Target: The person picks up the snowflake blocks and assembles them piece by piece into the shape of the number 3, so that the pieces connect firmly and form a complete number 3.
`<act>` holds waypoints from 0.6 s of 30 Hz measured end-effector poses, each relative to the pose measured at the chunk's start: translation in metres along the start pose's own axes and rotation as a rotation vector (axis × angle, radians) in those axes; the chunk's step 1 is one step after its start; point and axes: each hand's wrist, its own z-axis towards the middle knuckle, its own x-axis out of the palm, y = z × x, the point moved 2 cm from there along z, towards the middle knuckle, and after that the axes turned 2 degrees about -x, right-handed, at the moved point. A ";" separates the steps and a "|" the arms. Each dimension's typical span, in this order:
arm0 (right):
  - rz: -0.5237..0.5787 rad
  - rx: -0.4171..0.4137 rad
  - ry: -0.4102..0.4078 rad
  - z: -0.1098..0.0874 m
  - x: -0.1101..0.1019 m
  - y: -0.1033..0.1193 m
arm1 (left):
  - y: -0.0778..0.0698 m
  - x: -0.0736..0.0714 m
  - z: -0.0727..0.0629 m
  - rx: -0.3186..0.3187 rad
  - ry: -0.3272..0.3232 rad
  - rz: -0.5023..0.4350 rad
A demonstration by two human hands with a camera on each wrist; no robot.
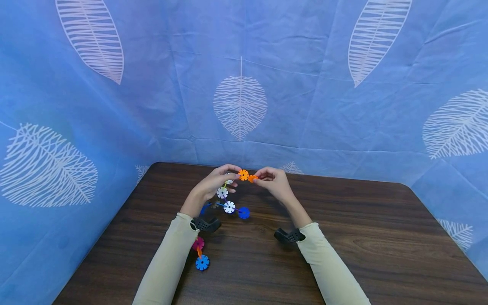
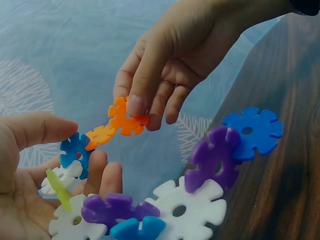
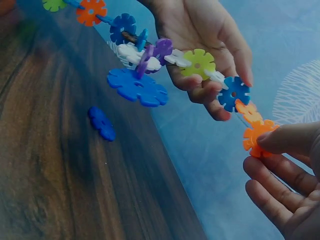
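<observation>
My left hand pinches a blue slotted building disc in a chain of flower-shaped plastic discs. Joined to it is an orange disc, and beyond that comes a second orange disc, which my right hand grips between thumb and fingers. Below the left fingers the chain runs on through white, a yellow-green disc, white and purple pieces. A larger white disc, a purple disc and a bright blue disc form its hanging end.
Under the left forearm, a pink disc, an orange piece and a blue disc show over the dark wooden table. A separate blue disc lies on the tabletop. Behind the table hangs a blue leaf-patterned cloth.
</observation>
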 end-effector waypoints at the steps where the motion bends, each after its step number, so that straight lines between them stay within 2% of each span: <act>1: 0.002 -0.006 -0.004 0.000 0.001 0.000 | 0.000 0.000 0.000 0.001 0.005 0.004; 8: 0.020 -0.049 -0.029 0.000 0.004 0.000 | 0.001 -0.001 0.000 0.007 0.018 0.011; 18: 0.023 -0.121 -0.068 -0.004 0.010 0.006 | -0.001 0.002 -0.002 -0.003 -0.008 -0.003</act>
